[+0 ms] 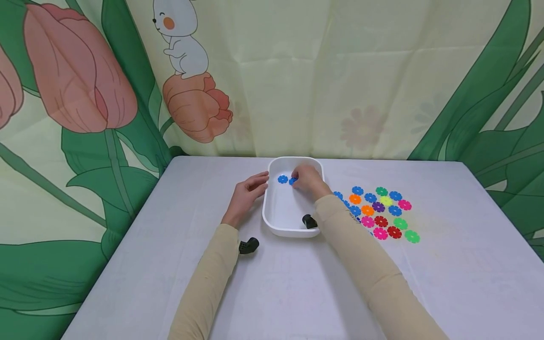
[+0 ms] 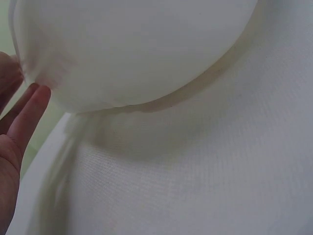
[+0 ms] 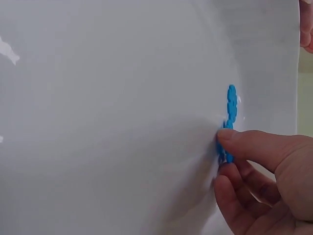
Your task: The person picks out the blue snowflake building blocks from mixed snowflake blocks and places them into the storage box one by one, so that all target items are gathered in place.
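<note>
Backdrop cloth (image 1: 289,108) behind the work carries a large pink tulip (image 1: 80,71) at left and a white rabbit on an orange bloom; before it stands a white-covered tabletop (image 1: 467,245). Left hand (image 1: 246,196), fingers extended and gripping nothing, rests against the left wall of a white tray (image 1: 286,205), inside which one blue flower piece (image 1: 282,179) lies near the far end. Just right, the right hand (image 1: 309,180) pinches a second blue piece (image 3: 228,147) between thumb and fingers; multicoloured flower pieces (image 1: 381,220) lie scattered beyond, with printed green leaves (image 1: 480,85) at far right.
</note>
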